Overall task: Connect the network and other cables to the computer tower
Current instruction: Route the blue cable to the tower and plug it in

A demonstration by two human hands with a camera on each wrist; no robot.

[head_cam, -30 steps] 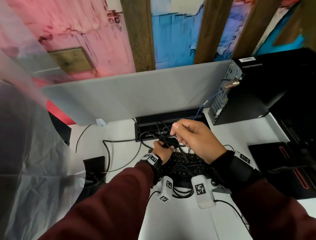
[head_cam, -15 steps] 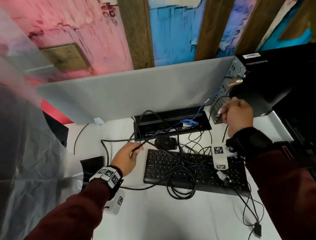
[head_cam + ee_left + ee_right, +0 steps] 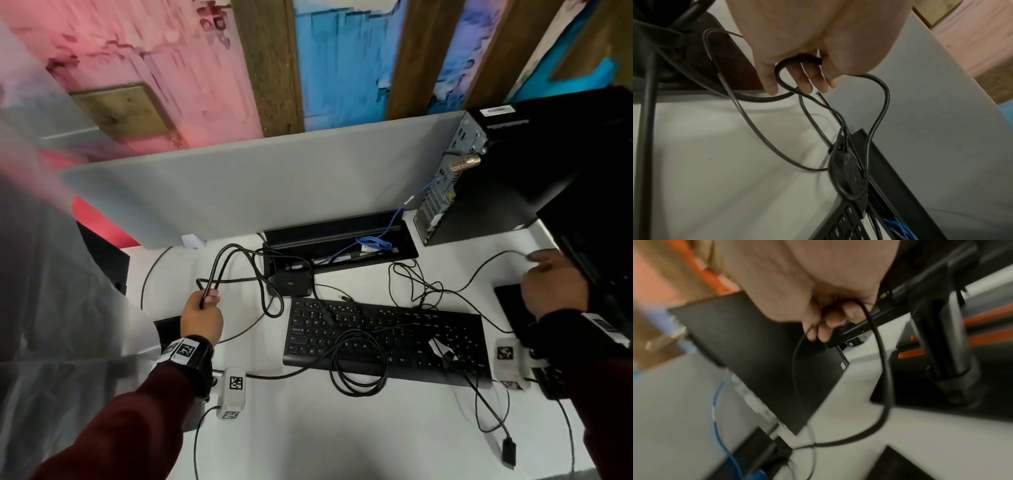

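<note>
The left hand [image 3: 201, 317] sat at lower left of the head view, fingers curled round a loop of thick black cable [image 3: 877, 104] that ran right toward a small black box [image 3: 291, 282] just above the keyboard [image 3: 383, 334]. The right hand [image 3: 551, 287], at the right edge, pinched a thin black cable [image 3: 479, 270] between thumb and fingers, just below the computer tower [image 3: 507, 178] at upper right. A blue cable [image 3: 397, 219] led from the tower's back panel down into the black tray [image 3: 339, 229] on the white table [image 3: 308, 428].
</note>
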